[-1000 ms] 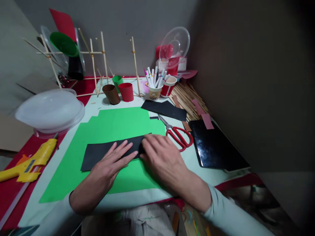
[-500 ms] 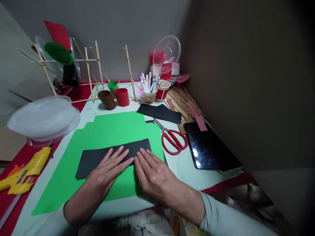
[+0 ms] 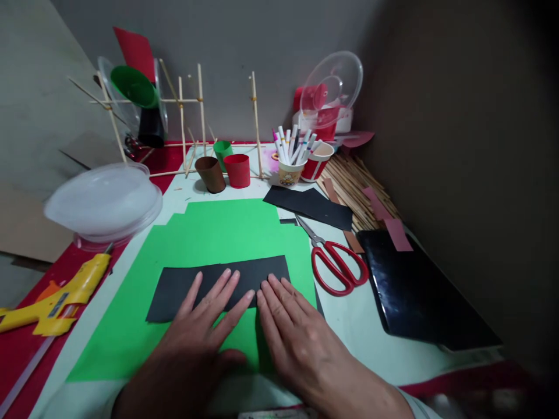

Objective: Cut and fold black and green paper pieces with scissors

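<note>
A black paper strip [image 3: 174,288] lies flat across a large green paper sheet [image 3: 227,230]. My left hand [image 3: 198,334] rests on the strip's middle with its fingers stretched and spread. Close beside it, my right hand [image 3: 301,340] presses flat near the strip's right end, fingers straight and side by side. Neither hand grips anything. Red-handled scissors [image 3: 318,240] lie to the right of the green sheet, blades pointing away from me. Beyond them are more black paper pieces [image 3: 312,206].
A yellow glue gun [image 3: 72,297] and clear plastic lids [image 3: 105,201] sit at left. Behind are brown [image 3: 210,174], red [image 3: 238,171] and green paper tubes [image 3: 223,150], a stick frame [image 3: 201,116] and a marker cup [image 3: 290,173]. Sticks [image 3: 353,180] and a black tablet-like slab [image 3: 419,297] lie at right.
The camera view has turned left and tipped, so the table things sit farther right in the picture. Both hands stay on the black strip, which lies about as before on the green sheet.
</note>
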A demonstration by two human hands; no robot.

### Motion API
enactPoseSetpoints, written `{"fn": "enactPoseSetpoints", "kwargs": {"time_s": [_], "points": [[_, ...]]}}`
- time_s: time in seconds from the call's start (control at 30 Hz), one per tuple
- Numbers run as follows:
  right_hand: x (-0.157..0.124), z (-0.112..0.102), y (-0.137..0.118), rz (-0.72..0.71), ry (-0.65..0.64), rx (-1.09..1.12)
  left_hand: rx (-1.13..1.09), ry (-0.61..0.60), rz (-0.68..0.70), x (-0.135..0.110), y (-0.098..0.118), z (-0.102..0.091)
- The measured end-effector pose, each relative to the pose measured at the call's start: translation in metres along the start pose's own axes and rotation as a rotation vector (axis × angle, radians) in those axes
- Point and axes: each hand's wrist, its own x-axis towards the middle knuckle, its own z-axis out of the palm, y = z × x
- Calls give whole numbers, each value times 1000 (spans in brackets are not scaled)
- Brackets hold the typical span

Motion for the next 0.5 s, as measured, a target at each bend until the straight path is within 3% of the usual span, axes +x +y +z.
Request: {"fn": "enactPoseSetpoints", "kwargs": {"time_s": [0.2,0.5], "points": [[4,-6,2,40,6,91,15,-29,-37,1,13,-10],[5,-13,12,-18,-189,87,-75,65,-22,-4,8,-12]]}}
